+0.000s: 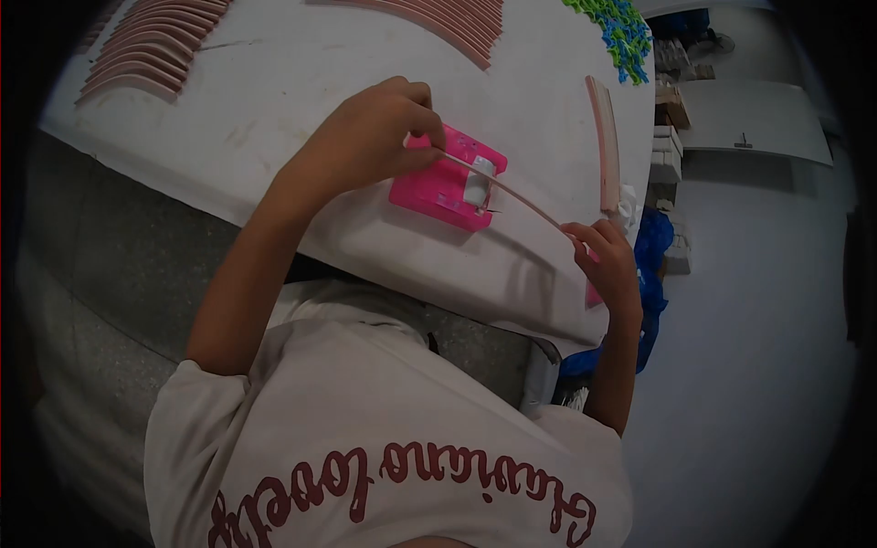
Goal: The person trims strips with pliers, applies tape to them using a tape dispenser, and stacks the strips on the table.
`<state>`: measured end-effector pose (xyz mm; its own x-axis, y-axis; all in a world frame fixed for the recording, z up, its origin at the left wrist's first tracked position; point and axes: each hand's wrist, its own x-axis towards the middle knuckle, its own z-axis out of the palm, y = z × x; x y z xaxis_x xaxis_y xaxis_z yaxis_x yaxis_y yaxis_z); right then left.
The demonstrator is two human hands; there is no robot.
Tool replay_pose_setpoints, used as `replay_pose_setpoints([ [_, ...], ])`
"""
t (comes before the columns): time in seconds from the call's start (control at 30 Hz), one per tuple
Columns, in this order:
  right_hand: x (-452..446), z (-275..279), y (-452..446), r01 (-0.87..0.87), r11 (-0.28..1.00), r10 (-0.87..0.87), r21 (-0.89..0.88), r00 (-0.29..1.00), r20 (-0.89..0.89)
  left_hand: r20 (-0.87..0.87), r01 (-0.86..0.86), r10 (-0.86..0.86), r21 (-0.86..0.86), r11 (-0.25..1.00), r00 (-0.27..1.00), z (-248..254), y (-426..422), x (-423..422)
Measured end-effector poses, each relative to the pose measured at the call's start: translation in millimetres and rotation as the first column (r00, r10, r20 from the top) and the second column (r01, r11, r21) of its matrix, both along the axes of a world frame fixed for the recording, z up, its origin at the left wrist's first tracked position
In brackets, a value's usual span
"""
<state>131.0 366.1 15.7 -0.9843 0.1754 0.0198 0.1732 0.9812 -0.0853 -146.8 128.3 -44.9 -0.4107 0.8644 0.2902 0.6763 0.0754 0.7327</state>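
Observation:
A thin pinkish strip (525, 199) is stretched between my two hands, slightly bowed, above the white table (274, 119). My left hand (388, 132) pinches its left end, over a bright pink tape dispenser (425, 189). My right hand (605, 256) pinches the strip's other end near the table's right edge. A whitish roll (479, 182) sits in the dispenser, partly behind the strip. Beyond my right hand lies a narrow stack of pink strips (603, 146).
Rows of curved pink strips (151, 50) lie at the far left, with another group (438, 23) at the far middle. Green and blue pieces (621, 36) are piled at the far right corner. Blue plastic (651, 274) hangs beside the right edge, near white boxes (665, 155).

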Motion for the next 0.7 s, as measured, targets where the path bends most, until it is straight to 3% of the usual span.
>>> replay_pose_setpoints([
  [0.17, 57, 26, 21, 0.098, 0.991, -0.1, 0.091, 0.995, 0.015, -0.108, 0.173, -0.169, 0.03, 0.984, 0.98, -2, 63, 40],
  [0.23, 86, 33, 29, 0.245, 0.939, -0.248, 0.242, 0.969, -0.02, -0.317, 0.241, -0.188, 0.134, 0.961, 0.929, -9, 89, 62],
  [0.27, 97, 37, 30, 0.269, 0.933, -0.27, 0.241, 0.962, -0.026, -0.324, 0.264, -0.21, 0.133, 0.955, 0.923, -6, 99, 72],
  [0.33, 114, 45, 28, 0.346, 0.829, -0.24, 0.439, 0.929, -0.281, -0.329, 0.177, -0.066, 0.319, 0.931, 0.942, 0, 110, 93],
  [0.37, 123, 45, 24, 0.372, 0.818, -0.262, 0.439, 0.92, -0.291, -0.339, 0.204, -0.089, 0.321, 0.925, 0.937, 4, 111, 99],
  [0.43, 136, 42, 14, 0.507, 0.661, -0.198, 0.553, 0.829, -0.523, -0.28, 0.129, -0.007, 0.422, 0.897, 0.96, 13, 108, 108],
  [0.47, 139, 36, 8, 0.528, 0.648, -0.214, 0.55, 0.818, -0.534, -0.291, 0.154, -0.027, 0.424, 0.892, 0.956, 16, 105, 111],
  [0.53, 137, 19, -6, 0.766, 0.413, -0.255, 0.492, 0.616, -0.746, -0.193, 0.134, -0.029, 0.555, 0.821, 0.981, 21, 97, 114],
  [0.57, 132, 11, -10, 0.779, 0.403, -0.26, 0.481, 0.601, -0.756, -0.209, 0.152, -0.041, 0.554, 0.818, 0.977, 21, 93, 115],
  [0.63, 114, -1, -14, 0.836, 0.534, -0.24, 0.125, 0.291, -0.926, -0.073, 0.086, -0.051, 0.66, 0.746, 0.996, 19, 84, 115],
  [0.67, 98, -6, -19, 0.843, 0.527, -0.24, 0.108, 0.27, -0.933, -0.093, 0.106, -0.058, 0.66, 0.744, 0.994, 19, 79, 113],
  [0.7, 79, -8, -24, 0.765, 0.627, -0.291, -0.148, 0.054, -0.955, -0.047, 0.08, -0.066, 0.669, 0.739, 0.997, 19, 74, 110],
])
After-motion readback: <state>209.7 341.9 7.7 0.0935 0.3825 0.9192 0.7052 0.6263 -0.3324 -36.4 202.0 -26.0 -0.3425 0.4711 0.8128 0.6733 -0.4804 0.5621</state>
